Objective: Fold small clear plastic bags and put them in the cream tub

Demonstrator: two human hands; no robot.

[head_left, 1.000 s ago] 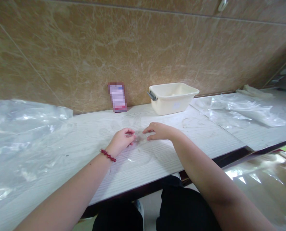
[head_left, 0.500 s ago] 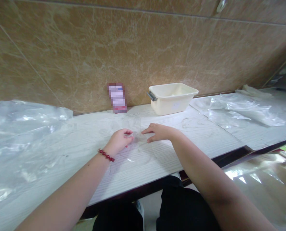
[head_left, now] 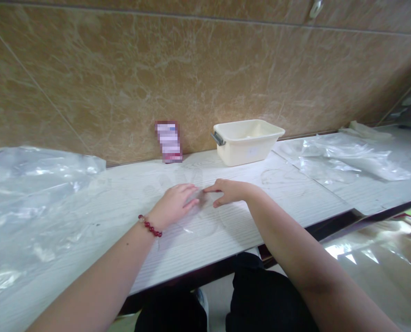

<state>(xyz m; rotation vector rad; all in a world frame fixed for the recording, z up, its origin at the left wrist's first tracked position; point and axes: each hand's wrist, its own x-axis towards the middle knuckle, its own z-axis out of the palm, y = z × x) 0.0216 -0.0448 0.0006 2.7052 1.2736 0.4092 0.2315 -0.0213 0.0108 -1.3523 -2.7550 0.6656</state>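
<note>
A thin sheet of clear plastic film [head_left: 205, 216], perhaps a bag, lies on the white wood-grain table [head_left: 281, 207]; its outline is hard to make out. My left hand [head_left: 178, 203], with a red bead bracelet [head_left: 150, 227] at the wrist, rests over the film's left part. Its fingers are stretched forward and its thumb stands apart. Facing it, my right hand [head_left: 228, 191] touches the film with an extended index finger, the thumb spread below. Neither hand grips anything that I can see.
A cream plastic bin [head_left: 247, 147] with a grey handle stands against the marbled wall. Left of it a blurred phone-like object [head_left: 169, 142] leans on the wall. Clear plastic bags lie at left [head_left: 36, 184] and right [head_left: 354, 157]. The table's front edge runs above my legs.
My left hand has opened from a pinch on a piece of the clear film and now lies flat over it. My right hand has barely moved.
</note>
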